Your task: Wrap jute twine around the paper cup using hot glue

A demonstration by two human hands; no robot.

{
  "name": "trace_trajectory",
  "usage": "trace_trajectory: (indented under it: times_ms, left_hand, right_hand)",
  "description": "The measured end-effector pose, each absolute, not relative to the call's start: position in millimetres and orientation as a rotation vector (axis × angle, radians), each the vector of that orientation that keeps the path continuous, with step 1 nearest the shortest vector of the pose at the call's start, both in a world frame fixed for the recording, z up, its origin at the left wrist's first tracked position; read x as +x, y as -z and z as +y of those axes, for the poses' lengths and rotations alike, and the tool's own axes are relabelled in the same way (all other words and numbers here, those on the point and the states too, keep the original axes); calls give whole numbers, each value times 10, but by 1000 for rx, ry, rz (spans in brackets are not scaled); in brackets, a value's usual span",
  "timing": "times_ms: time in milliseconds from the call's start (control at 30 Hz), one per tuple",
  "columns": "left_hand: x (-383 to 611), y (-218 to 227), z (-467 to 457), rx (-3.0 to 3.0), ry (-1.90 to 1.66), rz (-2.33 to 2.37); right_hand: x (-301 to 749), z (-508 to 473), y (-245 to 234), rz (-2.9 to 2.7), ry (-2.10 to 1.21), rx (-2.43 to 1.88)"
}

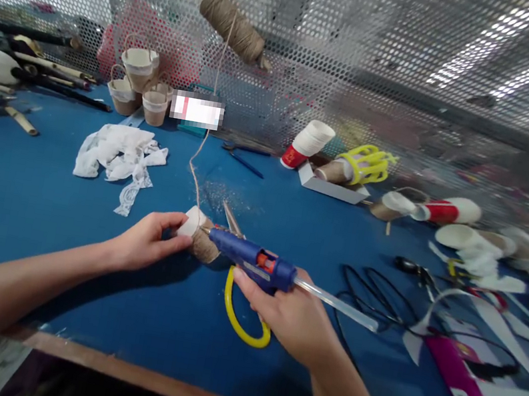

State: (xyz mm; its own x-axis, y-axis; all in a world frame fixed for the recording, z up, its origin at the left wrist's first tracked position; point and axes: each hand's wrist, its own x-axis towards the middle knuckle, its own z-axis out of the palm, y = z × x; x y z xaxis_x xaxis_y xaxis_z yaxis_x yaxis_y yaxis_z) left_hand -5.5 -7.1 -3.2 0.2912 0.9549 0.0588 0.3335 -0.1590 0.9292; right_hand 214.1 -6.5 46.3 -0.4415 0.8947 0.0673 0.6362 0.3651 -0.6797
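My left hand (156, 241) grips the white end of a small paper cup (206, 244) that is wrapped in brown twine and lies tilted on its side. In my right hand (289, 310) is a blue hot glue gun (252, 258), with a clear glue stick (335, 302) poking out of its back. The gun's nozzle points at the cup, close to or touching its twine; I cannot tell which. A strand of twine (193, 169) runs from the cup up to a spool (233, 24). Yellow-handled scissors (234, 318) lie under the glue gun, partly hidden.
White lace (116, 156) lies left on the blue table (35, 200). Several twine-covered baskets (138, 69) stand behind it. Pliers (246, 154), stacked paper cups (312, 142) and a white box (332, 186) sit at the back. Black cable (375, 291) and a purple package (457, 379) are right.
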Motion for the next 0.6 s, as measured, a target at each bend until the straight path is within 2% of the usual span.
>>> trace_trajectory:
  times_ms: [600]
  left_hand:
    - [-54,5,-97,1808,-894,1208]
  right_hand:
    - [2148,-114,-498,-2255,-719,-1327]
